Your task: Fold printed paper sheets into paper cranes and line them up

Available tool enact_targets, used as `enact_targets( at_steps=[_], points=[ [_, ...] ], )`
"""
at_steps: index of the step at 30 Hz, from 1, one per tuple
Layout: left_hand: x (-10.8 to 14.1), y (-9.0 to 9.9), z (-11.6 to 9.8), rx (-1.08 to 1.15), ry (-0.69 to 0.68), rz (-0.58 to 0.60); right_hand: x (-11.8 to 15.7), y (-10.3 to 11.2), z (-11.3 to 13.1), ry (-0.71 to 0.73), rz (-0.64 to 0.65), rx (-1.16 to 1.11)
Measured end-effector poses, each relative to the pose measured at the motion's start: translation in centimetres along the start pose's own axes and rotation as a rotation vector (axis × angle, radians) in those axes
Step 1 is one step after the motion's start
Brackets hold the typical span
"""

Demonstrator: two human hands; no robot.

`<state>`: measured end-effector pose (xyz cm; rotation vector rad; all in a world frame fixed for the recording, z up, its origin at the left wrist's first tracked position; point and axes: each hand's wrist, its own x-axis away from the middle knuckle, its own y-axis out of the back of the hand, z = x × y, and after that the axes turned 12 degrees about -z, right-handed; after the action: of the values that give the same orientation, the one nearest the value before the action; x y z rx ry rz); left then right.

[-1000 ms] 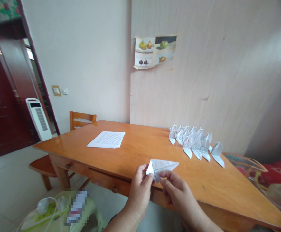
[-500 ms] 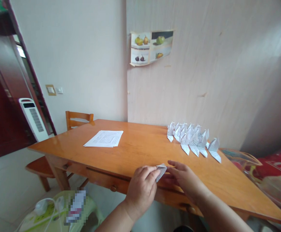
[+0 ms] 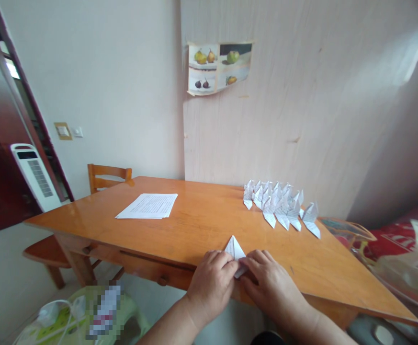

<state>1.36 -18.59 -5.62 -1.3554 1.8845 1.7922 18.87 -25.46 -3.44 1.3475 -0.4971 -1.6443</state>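
A small folded paper (image 3: 234, 247) with a pointed tip lies at the near edge of the table, its tip facing away from me. My left hand (image 3: 214, 273) is closed on its left side. From the right, my right hand (image 3: 268, 275) grips it too, with the fingertips of both hands almost meeting over its middle. Part of the paper is hidden under the fingers. Farther back on the right stand several folded paper figures (image 3: 280, 206) in close rows. To the left lies a stack of printed sheets (image 3: 147, 206).
The wooden table (image 3: 194, 211) has drawers along its front and stands against the wall. A chair (image 3: 110, 177) is behind its left end. At lower left, a pale green stool (image 3: 133, 311) bears a power strip (image 3: 58, 330) with cables. Bags (image 3: 399, 249) are on the right.
My right hand, spread and apart from the paper before, has come in and taken hold of it. The folded paper now points away from me. The view has shifted slightly right.
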Motion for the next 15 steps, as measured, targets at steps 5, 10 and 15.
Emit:
enact_targets(
  at_steps=[5,10,15],
  points=[
    [0.1,0.2,0.3,0.014,0.164,-0.038,0.4,-1.0,-0.9,0.021,0.002,0.024],
    [0.2,0.7,0.6,0.000,0.207,0.003,0.6,-0.8,-0.7,0.034,-0.011,0.052],
    [-0.2,1.1,0.9,-0.014,0.157,0.053,0.5,-0.1,-0.3,0.054,0.025,0.068]
  ],
)
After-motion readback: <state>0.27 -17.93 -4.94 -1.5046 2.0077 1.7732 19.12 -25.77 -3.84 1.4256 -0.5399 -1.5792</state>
